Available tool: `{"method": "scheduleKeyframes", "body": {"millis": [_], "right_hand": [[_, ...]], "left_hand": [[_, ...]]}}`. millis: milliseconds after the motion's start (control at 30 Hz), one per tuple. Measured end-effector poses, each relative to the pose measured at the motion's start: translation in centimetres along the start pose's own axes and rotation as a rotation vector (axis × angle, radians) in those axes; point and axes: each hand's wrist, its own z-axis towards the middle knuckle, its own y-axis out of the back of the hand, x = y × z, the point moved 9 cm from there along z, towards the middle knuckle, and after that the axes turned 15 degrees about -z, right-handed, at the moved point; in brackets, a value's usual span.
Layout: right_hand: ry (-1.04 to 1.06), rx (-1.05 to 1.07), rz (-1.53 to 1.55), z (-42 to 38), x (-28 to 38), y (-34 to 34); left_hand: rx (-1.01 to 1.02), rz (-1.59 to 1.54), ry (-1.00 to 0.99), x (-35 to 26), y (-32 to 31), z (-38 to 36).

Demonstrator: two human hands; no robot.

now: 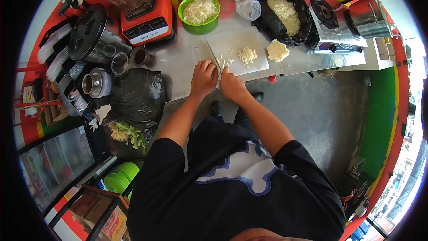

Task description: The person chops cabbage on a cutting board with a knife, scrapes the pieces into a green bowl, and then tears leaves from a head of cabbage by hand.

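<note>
My right hand (232, 85) is closed at the near edge of a white cutting board (227, 40), around the handle end of what looks like a long knife (212, 50), its thin blade pointing away across the board. Beside it, my left hand (205, 79) has its fingers curled at the board's edge; whatever is under them is hidden. Thin pale shreds (225, 60) lie just past the right hand. A small heap of shredded cabbage (247, 55) sits farther right on the board. A pale chunk of cabbage (277, 51) rests at the board's right side.
Behind the board stands a green bowl (199, 27) of shreds; a black bag (263, 20) holds more. A red blender (149, 18) is at back left, a stove (332, 38) with a pot (368, 15) at right. A stuffed black bag (138, 96) sits left.
</note>
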Motion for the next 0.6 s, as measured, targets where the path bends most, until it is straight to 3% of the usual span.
{"method": "scheduleKeyframes", "body": {"millis": [600], "right_hand": [[-0.006,0.036,0.01,-2.0,0.3,-1.3]], "left_hand": [[-0.042,-0.01,-0.016,0.5,0.3,-0.2]]}}
